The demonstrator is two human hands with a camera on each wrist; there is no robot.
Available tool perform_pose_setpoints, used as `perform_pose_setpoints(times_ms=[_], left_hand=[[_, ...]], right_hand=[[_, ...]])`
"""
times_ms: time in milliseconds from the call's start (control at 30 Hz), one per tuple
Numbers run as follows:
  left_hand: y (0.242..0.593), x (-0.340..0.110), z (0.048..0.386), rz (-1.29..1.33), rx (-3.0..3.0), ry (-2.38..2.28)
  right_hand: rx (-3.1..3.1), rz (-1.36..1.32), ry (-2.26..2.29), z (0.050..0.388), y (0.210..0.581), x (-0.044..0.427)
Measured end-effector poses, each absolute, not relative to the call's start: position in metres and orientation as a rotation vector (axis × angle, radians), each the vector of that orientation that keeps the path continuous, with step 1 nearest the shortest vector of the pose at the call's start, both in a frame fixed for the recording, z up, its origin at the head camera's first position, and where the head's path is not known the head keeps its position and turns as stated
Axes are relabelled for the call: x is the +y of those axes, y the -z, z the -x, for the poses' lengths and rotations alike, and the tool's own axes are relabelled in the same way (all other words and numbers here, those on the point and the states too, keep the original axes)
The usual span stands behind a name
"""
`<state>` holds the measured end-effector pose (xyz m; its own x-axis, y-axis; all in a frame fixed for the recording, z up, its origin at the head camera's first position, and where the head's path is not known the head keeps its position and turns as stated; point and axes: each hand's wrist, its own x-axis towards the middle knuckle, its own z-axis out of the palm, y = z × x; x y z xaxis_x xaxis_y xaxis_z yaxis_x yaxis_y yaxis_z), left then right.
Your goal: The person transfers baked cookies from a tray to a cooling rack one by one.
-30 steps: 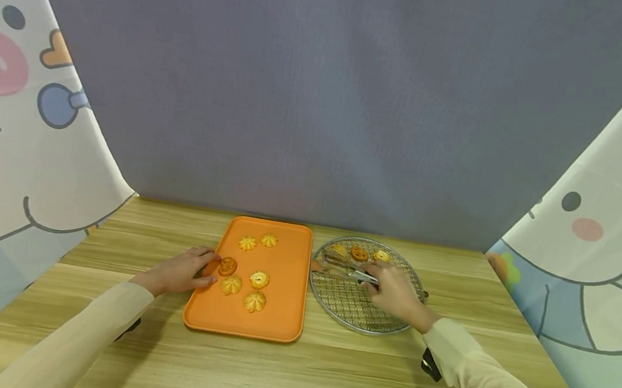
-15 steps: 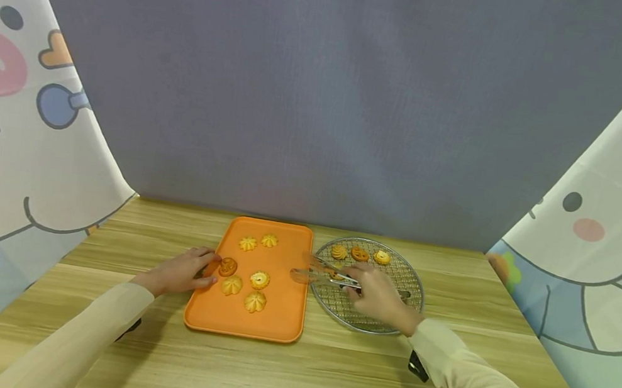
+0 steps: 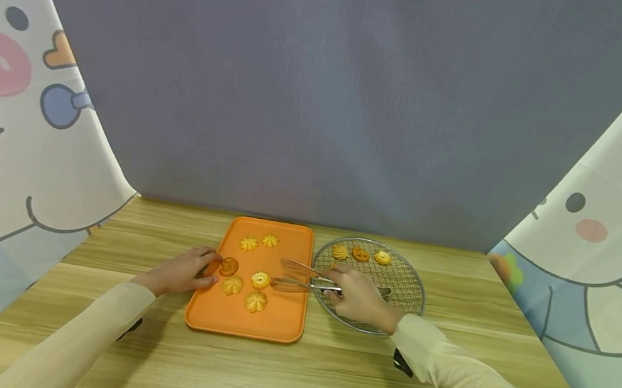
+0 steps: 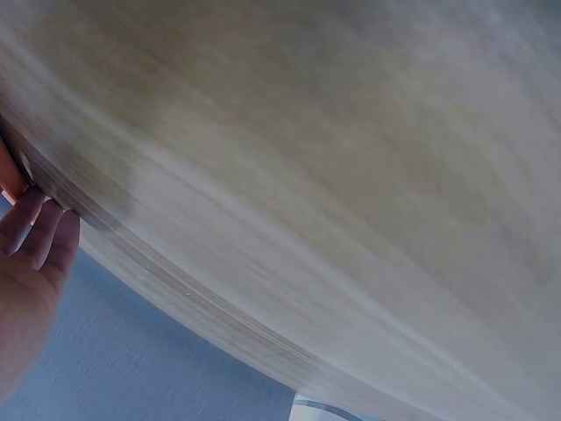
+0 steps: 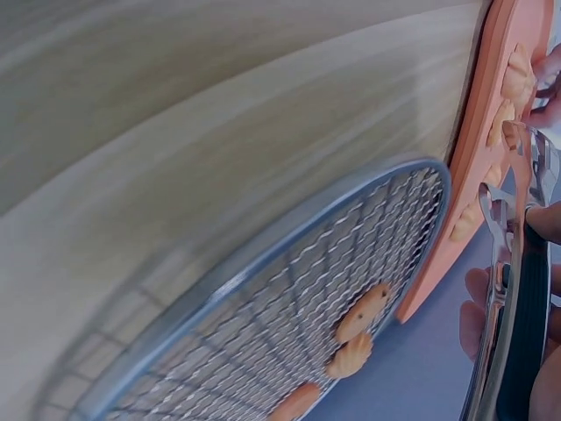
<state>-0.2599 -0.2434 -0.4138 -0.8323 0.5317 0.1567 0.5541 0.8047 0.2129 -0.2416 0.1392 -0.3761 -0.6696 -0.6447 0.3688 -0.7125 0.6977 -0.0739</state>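
With my right hand (image 3: 359, 297) I grip metal tongs (image 3: 304, 285), their two tips spread apart over the right half of the orange tray (image 3: 280, 323). The lower tip lies just right of a pale-centred cookie (image 3: 260, 279). Nothing shows between the tips; the right wrist view has the dark-handled tongs (image 5: 524, 298) too. My left hand (image 3: 180, 271) rests at the tray's left edge, fingertips beside a brown cookie (image 3: 228, 267). In the left wrist view, the fingers of that hand (image 4: 31, 263) extend to the tray edge.
A round wire rack (image 3: 409, 293) stands right of the tray, with several cookies (image 3: 360, 254) near its back edge. Other cookies (image 3: 256, 302) lie on the tray. Behind the wooden table (image 3: 246, 377) hangs a grey cloth (image 3: 321, 94).
My right hand has moved left with the tongs, whose tips went from above the rack to above the tray. A cookie on the rack came into view, then became mostly covered. My left hand stays put.
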Motion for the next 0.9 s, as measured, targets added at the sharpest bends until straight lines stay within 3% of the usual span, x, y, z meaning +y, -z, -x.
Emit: perform_pose_setpoints(times_ms=[900], left_hand=[[0.413,-0.243,0.26,0.884,-2.853,0.373]], right_hand=[[-2.655,-1.135,-0.285,0.252,0.382,0.103]])
